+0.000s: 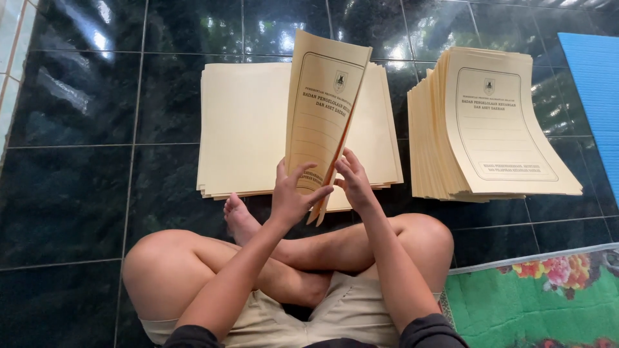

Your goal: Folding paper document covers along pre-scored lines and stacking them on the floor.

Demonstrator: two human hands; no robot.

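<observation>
Person seated cross-legged on dark glossy floor tiles point(71, 193), head camera looking down.

Left hand point(291, 196): fingers curled round the near left edge of a cream paper folder point(322, 106), thumb on its printed front. Pinching it, not spread.
Right hand point(353, 182): fingers flat along the folder's right edge at the crease, pressing lightly.

Folder stands almost upright above the lap, partly folded, crease running from far right to near centre.

Far left: low stack of flat open sheets point(245, 129), lying directly behind the held folder. Far right: taller stack of folded folders point(490, 129), printed fronts up, edges fanned. Blue mat point(596, 84) at far right edge; green floral rug point(541, 296) near right.

Judgement on technique: line up the two free edges before pressing, then run the right fingers down the crease in one pass while the left keeps the corners matched. Loose corners would likely give a skewed fold.
</observation>
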